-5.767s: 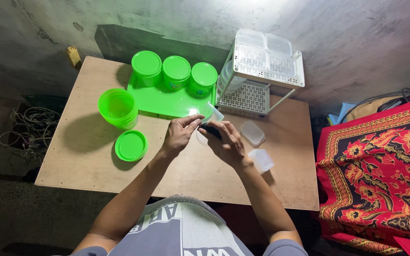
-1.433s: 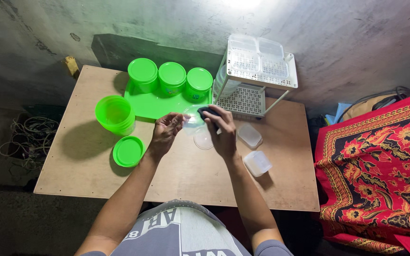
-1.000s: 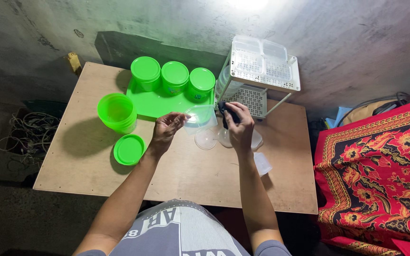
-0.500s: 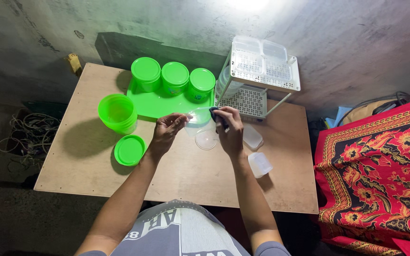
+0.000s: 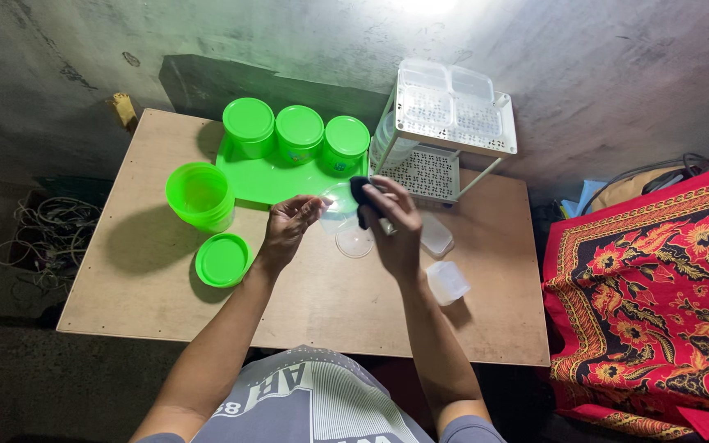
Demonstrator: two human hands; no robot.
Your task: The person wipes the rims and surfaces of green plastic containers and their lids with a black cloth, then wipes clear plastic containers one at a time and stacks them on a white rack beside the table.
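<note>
The left hand holds a small clear plastic container above the surface, its grip pinched narrow on the container's near edge. The right hand is closed around a dark cloth, and that cloth is pressed against the container's right side, so both hands meet at the middle of the surface.

Just below the container, at 6 o'clock from it, a round clear lid lies flat on the wood. At 3 o'clock from the right hand sits a clear rectangular lid, and at 4 o'clock a clear square tub, both apart from the hand.

At 11 o'clock from the hands a green tray carries 3 lidded green jars in a row. At 9 o'clock stands an open green tub, with its green lid lying flat nearer the front edge.

At 1 o'clock a white perforated rack stands against the wall, with 2 clear boxes on its top shelf. Far off at 3 o'clock a red patterned cloth covers something beside the surface. At 9 o'clock, on the floor, lies a tangle of cables.
</note>
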